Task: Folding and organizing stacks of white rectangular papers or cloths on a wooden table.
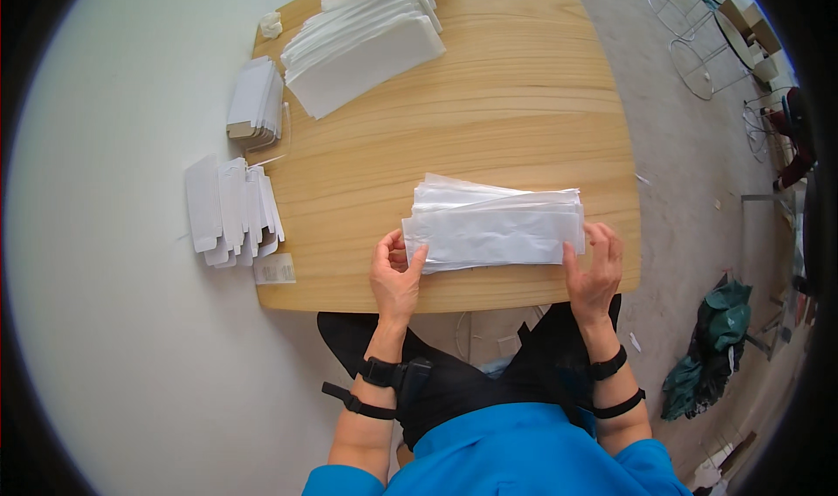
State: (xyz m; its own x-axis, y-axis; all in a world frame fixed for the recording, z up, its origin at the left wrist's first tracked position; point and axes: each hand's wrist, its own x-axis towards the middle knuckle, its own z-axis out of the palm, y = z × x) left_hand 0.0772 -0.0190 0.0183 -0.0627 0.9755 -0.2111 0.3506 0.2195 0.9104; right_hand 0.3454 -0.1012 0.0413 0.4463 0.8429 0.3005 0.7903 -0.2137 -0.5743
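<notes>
Wooden table [463, 129]: left hand [397, 278] and right hand [596, 273] grip the near stack [497, 230] by its ends; gentle, even pressure suits thin sheets

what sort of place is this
Probably a packing or hand-assembly workspace: a wooden table bears stacks of thin white sheets or sleeves, and flattened white cartons sit at its left edge.

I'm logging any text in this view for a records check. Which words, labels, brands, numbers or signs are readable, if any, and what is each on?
No text is readable, so there is nothing to quote.
Pale slip at the table's near left corner: faint print, too small and blurred to read.
Stack of white sheets between the hands: no print visible.
Folded white cartons: none legible.
</notes>
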